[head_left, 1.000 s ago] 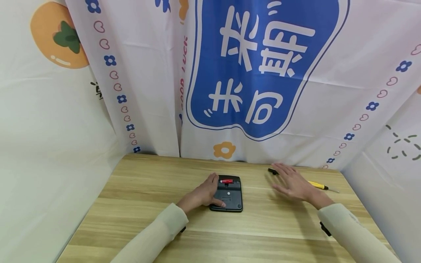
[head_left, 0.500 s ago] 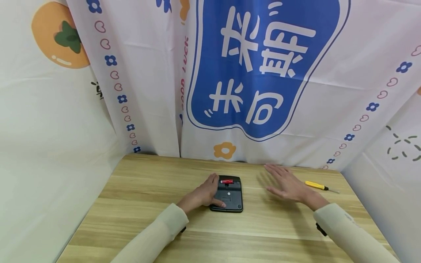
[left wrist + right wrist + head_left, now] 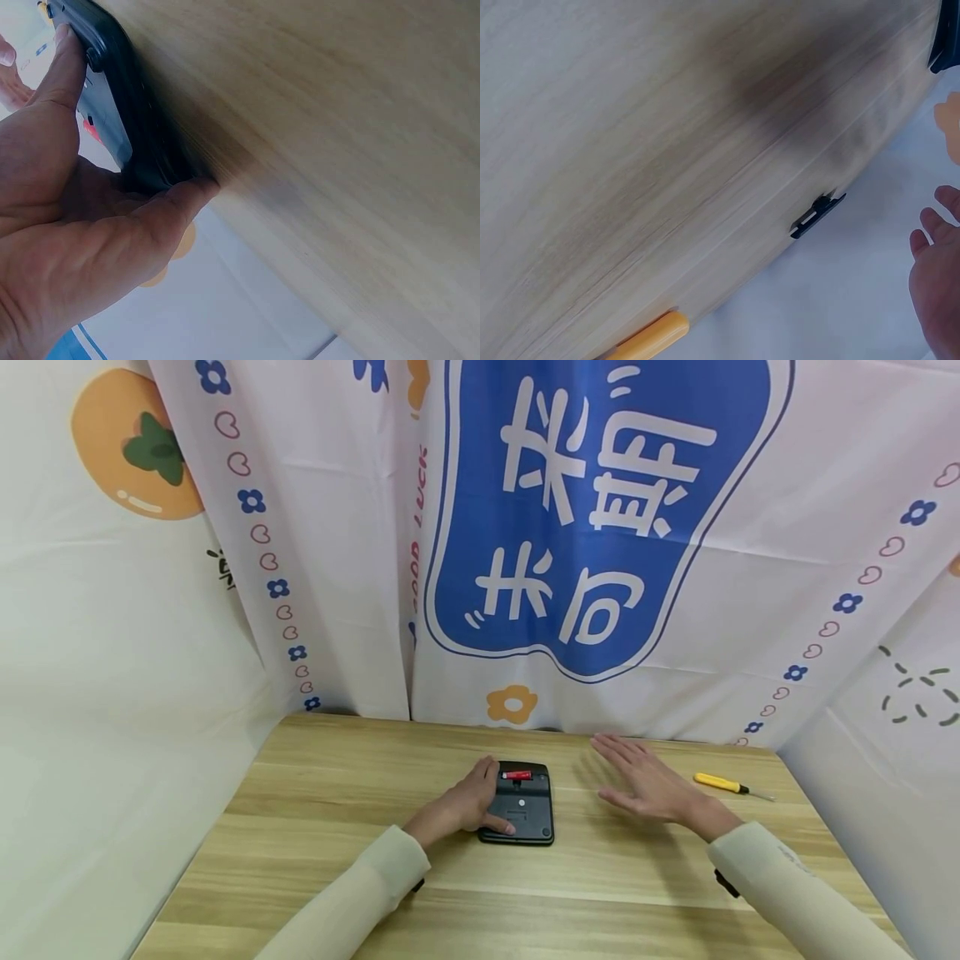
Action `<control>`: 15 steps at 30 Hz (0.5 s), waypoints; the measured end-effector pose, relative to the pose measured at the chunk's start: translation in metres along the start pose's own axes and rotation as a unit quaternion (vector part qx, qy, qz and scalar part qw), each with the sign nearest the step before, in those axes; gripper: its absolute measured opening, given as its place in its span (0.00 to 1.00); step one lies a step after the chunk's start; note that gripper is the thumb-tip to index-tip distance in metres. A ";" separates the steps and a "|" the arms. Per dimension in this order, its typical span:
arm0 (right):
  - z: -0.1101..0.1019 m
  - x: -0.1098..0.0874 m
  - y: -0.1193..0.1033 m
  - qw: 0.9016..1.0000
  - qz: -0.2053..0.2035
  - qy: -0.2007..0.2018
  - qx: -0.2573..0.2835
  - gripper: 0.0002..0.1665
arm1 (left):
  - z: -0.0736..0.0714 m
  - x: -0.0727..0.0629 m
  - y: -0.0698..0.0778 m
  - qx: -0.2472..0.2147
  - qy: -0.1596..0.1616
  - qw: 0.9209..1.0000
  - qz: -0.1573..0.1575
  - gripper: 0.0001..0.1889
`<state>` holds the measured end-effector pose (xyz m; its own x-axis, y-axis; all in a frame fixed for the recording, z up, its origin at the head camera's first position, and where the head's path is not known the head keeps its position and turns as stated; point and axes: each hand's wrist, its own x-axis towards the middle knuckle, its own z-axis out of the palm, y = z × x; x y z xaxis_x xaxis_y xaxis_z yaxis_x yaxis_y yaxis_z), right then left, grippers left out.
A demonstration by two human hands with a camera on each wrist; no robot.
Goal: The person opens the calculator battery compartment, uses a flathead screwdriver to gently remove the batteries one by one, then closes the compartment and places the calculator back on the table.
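A black calculator (image 3: 528, 820) lies back side up on the wooden table, with a red battery (image 3: 517, 775) at its far end. My left hand (image 3: 463, 800) grips its left side, the thumb over the back near the close corner and the fingers along the far part. In the left wrist view, the left hand (image 3: 82, 202) has fingertips down at the tabletop beside the calculator (image 3: 120, 97). My right hand (image 3: 647, 783) hovers to the right of it, fingers extended, holding nothing. A small black cover piece (image 3: 817, 215) lies on the table, hidden behind that hand in the head view.
A screwdriver with a yellow handle (image 3: 717, 782) lies at the right of the table (image 3: 360, 752), its tip towards the right edge. Printed cloth (image 3: 337, 635) hangs behind the table's far edge and at both sides.
My right hand has moved left, away from the screwdriver and past the small black piece, which it now hides in the head view. The left hand and calculator have stayed in place.
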<state>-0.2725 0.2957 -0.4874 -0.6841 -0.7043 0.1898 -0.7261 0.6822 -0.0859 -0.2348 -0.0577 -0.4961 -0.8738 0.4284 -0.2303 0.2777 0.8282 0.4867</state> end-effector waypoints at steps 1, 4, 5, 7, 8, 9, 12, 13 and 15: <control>0.000 0.000 -0.001 1.000 -0.001 0.000 0.001 0.50 | 0.000 0.000 0.000 0.000 0.000 1.000 0.000 0.64; 0.001 0.002 -0.003 1.000 -0.006 0.000 0.002 0.50 | 0.000 0.000 0.000 0.003 0.003 1.000 0.000 0.64; 0.001 0.002 -0.004 1.000 -0.008 0.000 0.006 0.50 | 0.000 0.000 0.000 0.003 0.003 1.000 0.000 0.64; 0.001 0.003 -0.005 1.000 -0.010 -0.001 0.007 0.50 | 0.000 0.000 0.001 0.005 0.003 1.000 0.000 0.64; 0.001 0.004 -0.006 1.000 -0.010 -0.002 0.008 0.50 | 0.000 0.000 0.001 0.005 0.003 1.000 0.000 0.64; 0.001 0.004 -0.007 1.000 -0.011 -0.004 0.008 0.50 | 0.000 -0.001 0.001 0.004 0.003 1.000 0.000 0.64; 0.001 0.006 -0.009 1.000 -0.014 -0.007 0.006 0.50 | -0.001 -0.001 0.001 -0.001 0.002 1.000 -0.002 0.63; 0.001 0.006 -0.010 1.000 -0.016 -0.008 0.005 0.50 | -0.001 -0.001 0.001 -0.002 0.001 1.000 -0.002 0.63; 0.001 0.007 -0.011 1.000 -0.020 -0.010 0.002 0.51 | -0.001 -0.001 0.001 -0.003 0.002 1.000 -0.002 0.63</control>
<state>-0.2696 0.2830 -0.4861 -0.6551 -0.7351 0.1746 -0.7537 0.6521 -0.0819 -0.2339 -0.0576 -0.4941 -0.8762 0.4240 -0.2293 0.2719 0.8276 0.4911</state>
